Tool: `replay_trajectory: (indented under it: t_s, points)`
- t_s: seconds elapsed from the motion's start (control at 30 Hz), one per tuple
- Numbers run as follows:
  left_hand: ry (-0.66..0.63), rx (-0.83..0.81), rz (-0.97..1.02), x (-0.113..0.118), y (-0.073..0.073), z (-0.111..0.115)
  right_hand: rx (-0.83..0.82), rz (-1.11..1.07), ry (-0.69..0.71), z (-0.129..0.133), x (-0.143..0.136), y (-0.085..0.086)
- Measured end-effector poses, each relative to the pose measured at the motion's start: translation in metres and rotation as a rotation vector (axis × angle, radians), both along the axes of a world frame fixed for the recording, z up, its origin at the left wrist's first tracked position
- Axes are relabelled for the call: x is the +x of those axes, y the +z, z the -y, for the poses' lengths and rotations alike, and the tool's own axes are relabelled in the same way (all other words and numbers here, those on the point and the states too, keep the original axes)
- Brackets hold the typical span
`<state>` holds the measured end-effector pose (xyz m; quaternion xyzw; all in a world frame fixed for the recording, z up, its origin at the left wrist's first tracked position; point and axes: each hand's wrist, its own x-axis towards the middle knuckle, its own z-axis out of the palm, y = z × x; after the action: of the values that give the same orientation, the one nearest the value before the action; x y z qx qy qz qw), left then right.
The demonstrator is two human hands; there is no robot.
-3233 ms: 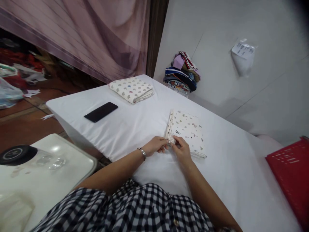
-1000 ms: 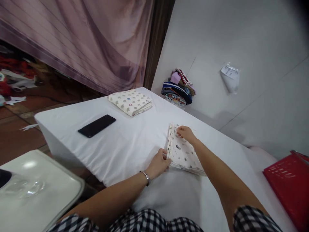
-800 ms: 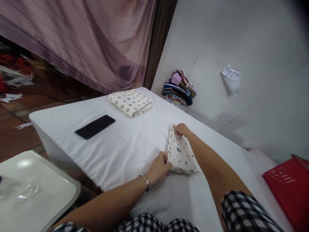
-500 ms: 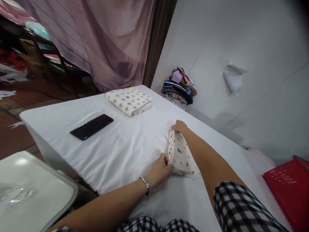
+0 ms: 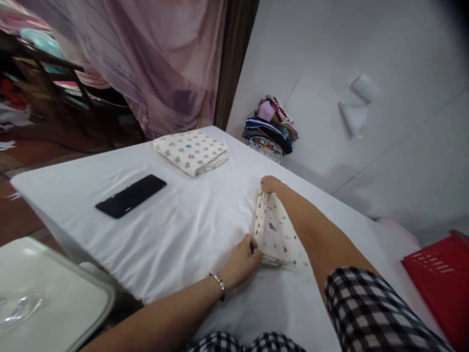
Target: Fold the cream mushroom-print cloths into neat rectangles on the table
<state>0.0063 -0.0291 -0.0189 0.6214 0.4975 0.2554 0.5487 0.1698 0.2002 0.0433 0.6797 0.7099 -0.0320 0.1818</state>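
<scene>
Bench (image 5: 190,215) draped in white, seen from above, with both hands on a small-print cloth (image 5: 280,234). The small-print cloth, cream and folded in layers, lies well in from the bench's left corner, its stacked folds forming the left side. Left hand (image 5: 242,256): thumb and fingers closed on the near end of these folds; a silver bracelet (image 5: 219,287) encircles the wrist. Right hand (image 5: 270,185): fingers curled around the far end of the same folds, their tips partly hidden; the forearm crosses above the cloth's right part. Near the far corner of the bench rests a mushroom-print cloth (image 5: 192,150), also folded. A black phone (image 5: 131,195) lies flat between it and the left corner. Beyond the far right edge stands a pile of clothes (image 5: 270,128), against a pale grey surface (image 5: 315,63). At the right, a red basket (image 5: 436,278), cut by the frame.
</scene>
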Motion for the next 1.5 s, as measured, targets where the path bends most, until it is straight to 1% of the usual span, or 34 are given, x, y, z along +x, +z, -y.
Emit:
replay_trajectory:
  t_s: [0.13,0.23,0.3,0.43,0.53,0.6,0.67,0.7,0.77,0.87,0.93,1.03,1.13,1.2,1.3,1.4,1.5]
  points:
    - [-0.017,0.004,-0.027,-0.001,0.004,0.000,0.071,-0.056,-0.028,0.006,-0.003,-0.012]
    - [-0.016,0.009,-0.034,0.000,0.003,0.000,0.111,-0.111,-0.080,0.007,-0.005,-0.021]
    - [-0.008,0.010,-0.039,0.000,0.002,0.000,0.125,-0.169,-0.114,0.004,-0.003,-0.024]
    - [-0.011,-0.002,-0.037,0.001,0.001,-0.001,0.138,-0.351,-0.132,0.006,0.012,-0.025]
    - [-0.024,-0.007,-0.043,0.000,0.001,-0.002,0.189,-0.453,-0.143,0.019,0.027,-0.028]
    - [-0.028,-0.003,-0.043,0.000,0.001,-0.001,0.290,-0.489,-0.116,0.033,0.034,-0.033]
    - [-0.030,0.009,-0.040,0.000,0.001,-0.001,0.379,-0.496,-0.018,0.048,0.034,-0.043]
    - [-0.031,0.019,-0.039,0.000,0.000,-0.001,0.397,-0.483,0.039,0.054,0.032,-0.048]
    - [-0.036,0.034,-0.043,0.000,0.000,-0.001,0.376,-0.425,0.102,0.062,0.026,-0.059]
    - [-0.045,0.049,-0.046,0.000,-0.001,-0.002,0.338,-0.346,0.066,0.063,0.015,-0.068]
    - [-0.046,0.057,-0.046,0.000,-0.002,-0.003,0.317,-0.335,0.044,0.060,0.012,-0.066]
    - [-0.050,0.051,-0.040,0.000,-0.006,-0.004,0.257,-0.350,0.022,0.061,0.010,-0.055]
    - [-0.049,0.013,-0.004,0.001,-0.011,-0.004,0.256,-0.370,-0.023,0.078,0.008,-0.046]
    - [-0.044,-0.010,0.027,0.001,-0.013,-0.004,0.276,-0.386,-0.010,0.097,0.002,-0.045]
    - [-0.046,-0.018,0.054,0.001,-0.014,-0.005,0.246,-0.409,0.044,0.121,-0.011,-0.052]
    - [-0.044,-0.028,0.069,0.001,-0.013,-0.008,0.226,-0.429,0.021,0.127,-0.020,-0.055]
    - [-0.046,-0.049,0.081,0.000,-0.012,-0.011,0.191,-0.485,-0.014,0.125,-0.020,-0.048]
